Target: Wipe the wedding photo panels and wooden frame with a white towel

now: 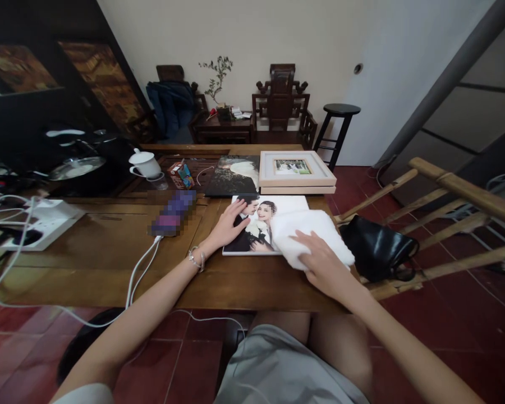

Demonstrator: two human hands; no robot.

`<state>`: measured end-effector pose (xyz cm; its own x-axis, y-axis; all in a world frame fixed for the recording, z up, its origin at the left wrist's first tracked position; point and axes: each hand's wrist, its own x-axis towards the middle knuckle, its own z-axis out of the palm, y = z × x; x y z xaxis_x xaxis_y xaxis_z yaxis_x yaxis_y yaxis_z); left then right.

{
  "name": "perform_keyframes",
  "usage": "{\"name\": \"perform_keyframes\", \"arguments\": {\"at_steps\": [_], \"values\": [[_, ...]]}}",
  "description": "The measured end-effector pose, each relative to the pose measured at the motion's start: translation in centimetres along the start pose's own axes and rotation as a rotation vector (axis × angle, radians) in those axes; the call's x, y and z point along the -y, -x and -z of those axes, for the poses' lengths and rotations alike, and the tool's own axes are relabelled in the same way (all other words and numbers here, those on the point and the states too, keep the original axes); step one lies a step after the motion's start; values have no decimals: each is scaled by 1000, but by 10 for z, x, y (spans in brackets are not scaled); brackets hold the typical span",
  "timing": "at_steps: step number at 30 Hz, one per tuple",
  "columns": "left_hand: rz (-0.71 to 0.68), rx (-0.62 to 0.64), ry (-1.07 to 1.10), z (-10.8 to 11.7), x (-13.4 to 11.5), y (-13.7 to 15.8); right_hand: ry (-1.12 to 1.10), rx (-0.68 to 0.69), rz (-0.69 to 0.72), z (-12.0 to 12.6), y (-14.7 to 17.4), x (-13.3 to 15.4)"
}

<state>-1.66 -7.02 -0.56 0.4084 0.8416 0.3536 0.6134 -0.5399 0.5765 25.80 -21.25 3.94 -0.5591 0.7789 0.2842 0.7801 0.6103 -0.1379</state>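
**Wedding portrait panel [255, 241] under the left fingers [237, 209], white cloth [320, 224] under the right**

The left hand [226, 227] is spread and released, its fingers touching the panel's left side. The right hand [322, 264] has its fingers over the cloth, which covers the panel's right part; I cannot tell whether they grasp it. The panel lies flat on the tabletop [219, 286]. Beyond the fingers lies a pale picture frame [297, 182].

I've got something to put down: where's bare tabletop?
Bare wood shows between the white power strip and phone, and in a narrow strip between the photo panel and table's near edge. Crowded: the far side, with mug, carton, dark panel and pale frame, and the end with the cloth and right hand.
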Motion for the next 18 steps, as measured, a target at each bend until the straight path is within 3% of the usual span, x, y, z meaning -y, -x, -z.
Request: {"name": "perform_keyframes", "arguments": {"at_steps": [3, 6, 13, 18], "values": [[-2, -2, -7, -1, 0, 0, 10, 3, 36, 4, 22, 15], [-7, 1, -20, 0, -2, 0, -10, 18, 21, 6, 20, 12], [-27, 47, -51, 1, -2, 1, 56, 71, -91, 11, -41, -33], [-41, 84, -32, 4, -3, 3, 95, 103, -136, 18, -66, -49]]}}
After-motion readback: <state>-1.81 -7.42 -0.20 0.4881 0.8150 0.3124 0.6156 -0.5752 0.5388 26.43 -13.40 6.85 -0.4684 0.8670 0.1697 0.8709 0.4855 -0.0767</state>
